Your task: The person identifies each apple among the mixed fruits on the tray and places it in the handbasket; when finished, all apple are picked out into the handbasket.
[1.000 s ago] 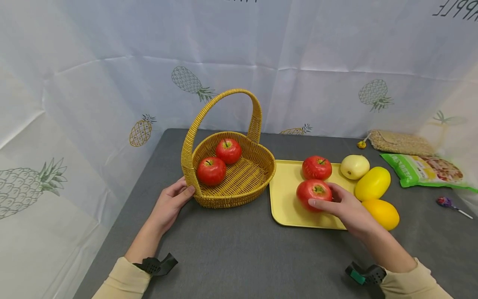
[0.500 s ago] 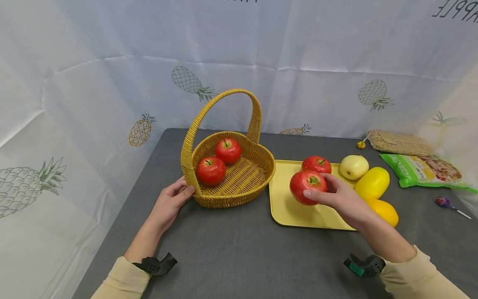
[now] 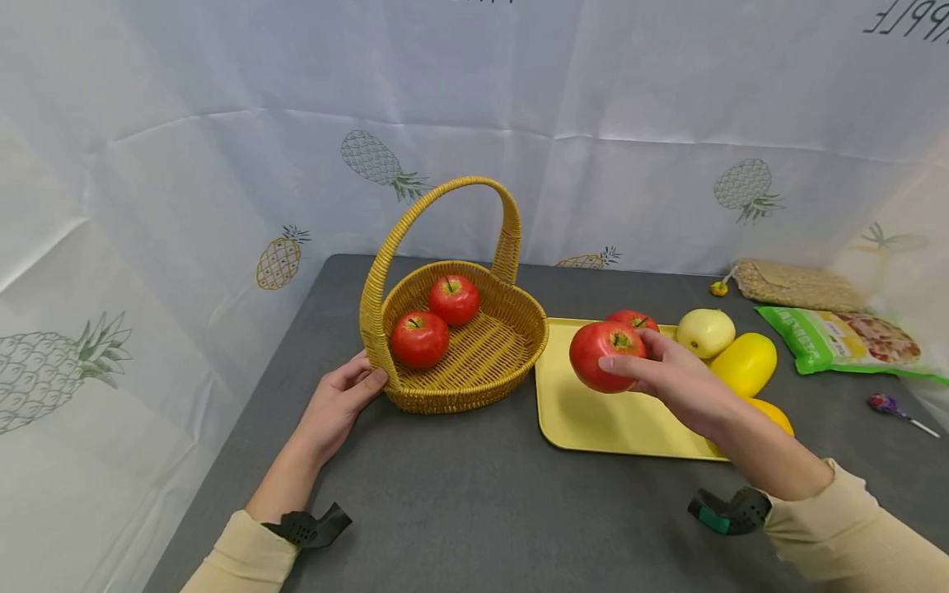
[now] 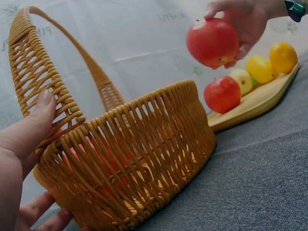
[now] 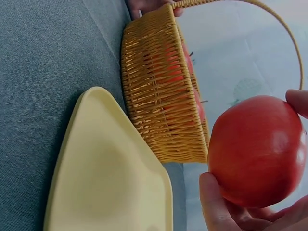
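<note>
My right hand grips a red apple between thumb and fingers, held up over the yellow tray. In the right wrist view that apple hangs clear of the tray. My left hand holds the left side of a wicker basket, its thumb against the foot of the handle. Inside the basket are two red apples, a front one and a back one. Another red apple sits on the tray, partly hidden behind the held one.
By the tray's right side are a pale round fruit, a yellow oval fruit and an orange-yellow fruit. Farther right lie a green packet, a tan bag and two lollipops, one purple, one yellow.
My right hand has lifted the apple off the tray and moved it a little left and up. The left hand and the basket stay where they were.
</note>
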`<state>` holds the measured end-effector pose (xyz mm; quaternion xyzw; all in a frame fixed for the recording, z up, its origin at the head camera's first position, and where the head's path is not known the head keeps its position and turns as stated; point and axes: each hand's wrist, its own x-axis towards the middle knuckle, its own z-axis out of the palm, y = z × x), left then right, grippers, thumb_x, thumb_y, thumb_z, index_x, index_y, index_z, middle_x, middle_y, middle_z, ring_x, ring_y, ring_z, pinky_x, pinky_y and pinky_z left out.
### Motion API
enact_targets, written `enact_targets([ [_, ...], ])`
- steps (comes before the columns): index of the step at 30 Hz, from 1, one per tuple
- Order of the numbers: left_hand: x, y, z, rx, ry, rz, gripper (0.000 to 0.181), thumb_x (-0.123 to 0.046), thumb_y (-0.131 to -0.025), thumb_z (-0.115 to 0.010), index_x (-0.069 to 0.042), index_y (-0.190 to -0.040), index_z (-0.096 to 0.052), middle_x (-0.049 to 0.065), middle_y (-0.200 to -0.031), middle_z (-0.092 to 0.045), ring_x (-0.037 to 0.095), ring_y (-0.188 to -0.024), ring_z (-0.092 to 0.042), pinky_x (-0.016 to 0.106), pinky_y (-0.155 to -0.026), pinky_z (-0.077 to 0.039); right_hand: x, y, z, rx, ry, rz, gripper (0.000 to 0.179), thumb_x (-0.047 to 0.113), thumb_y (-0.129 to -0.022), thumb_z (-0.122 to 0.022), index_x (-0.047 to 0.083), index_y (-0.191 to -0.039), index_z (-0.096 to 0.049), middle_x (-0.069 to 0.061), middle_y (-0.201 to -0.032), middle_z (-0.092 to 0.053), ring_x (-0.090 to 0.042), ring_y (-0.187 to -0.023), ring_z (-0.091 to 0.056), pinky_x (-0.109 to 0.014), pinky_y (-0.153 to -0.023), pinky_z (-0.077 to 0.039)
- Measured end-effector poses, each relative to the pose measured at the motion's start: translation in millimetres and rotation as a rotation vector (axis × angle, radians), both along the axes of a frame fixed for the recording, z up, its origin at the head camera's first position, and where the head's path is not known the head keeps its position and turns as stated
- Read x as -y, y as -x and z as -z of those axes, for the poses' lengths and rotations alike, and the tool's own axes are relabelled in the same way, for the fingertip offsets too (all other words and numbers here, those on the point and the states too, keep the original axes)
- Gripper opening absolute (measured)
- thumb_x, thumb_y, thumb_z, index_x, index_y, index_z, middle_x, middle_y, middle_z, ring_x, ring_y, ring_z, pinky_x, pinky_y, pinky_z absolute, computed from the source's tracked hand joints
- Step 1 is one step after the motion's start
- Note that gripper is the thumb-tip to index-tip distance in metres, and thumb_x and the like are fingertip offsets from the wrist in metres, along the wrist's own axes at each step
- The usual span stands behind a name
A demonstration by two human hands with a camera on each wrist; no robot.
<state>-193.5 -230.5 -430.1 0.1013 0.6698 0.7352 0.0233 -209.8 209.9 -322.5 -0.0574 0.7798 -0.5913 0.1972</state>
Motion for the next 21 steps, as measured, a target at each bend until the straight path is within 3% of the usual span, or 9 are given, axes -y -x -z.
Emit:
enact_targets([
  [8,-0.4,-1.3,-1.3,0.005,0.014,-0.012,0.019,-0.013,-0.105,-0.062,-0.027,-0.108,-0.074,0.016,-0.165,-0.026,0.03,-0.155,-0.011,0.02,-0.102,-0.045,9,4.0,-8.1,-0.02,-0.035,-0.04,0.07,0.033,-0.1,-0.068,0.003,-0.151,-0.031,-0.017,-0.138,-0.05,-0.029,-0.121,-0.052,-0.035,-0.096,-0.051],
  [13,-1.1,-2.0,-1.3,0.01,0.026,-0.023,0.019,-0.013,-0.104,-0.062,-0.028,-0.109,-0.074,0.015,-0.165,-0.026,0.029,-0.155,-0.013,0.019,-0.102,-0.045,17,6.4,-11.4,-0.037,-0.089,-0.065,0.066,0.035,-0.098,-0.07,0.004,-0.147,-0.039,-0.017,-0.134,-0.054,-0.032,-0.12,-0.051,-0.045,-0.1,-0.049],
  [21,0.1,-1.4,-0.6,-0.006,0.037,-0.024,0.019,-0.013,-0.104,-0.062,-0.026,-0.112,-0.074,0.014,-0.165,-0.028,0.03,-0.155,-0.015,0.02,-0.102,-0.045,27,10.5,-12.0,-0.038,-0.099,-0.08,0.073,0.038,-0.096,-0.072,0.005,-0.151,-0.037,-0.016,-0.136,-0.052,-0.032,-0.122,-0.049,-0.047,-0.101,-0.048],
])
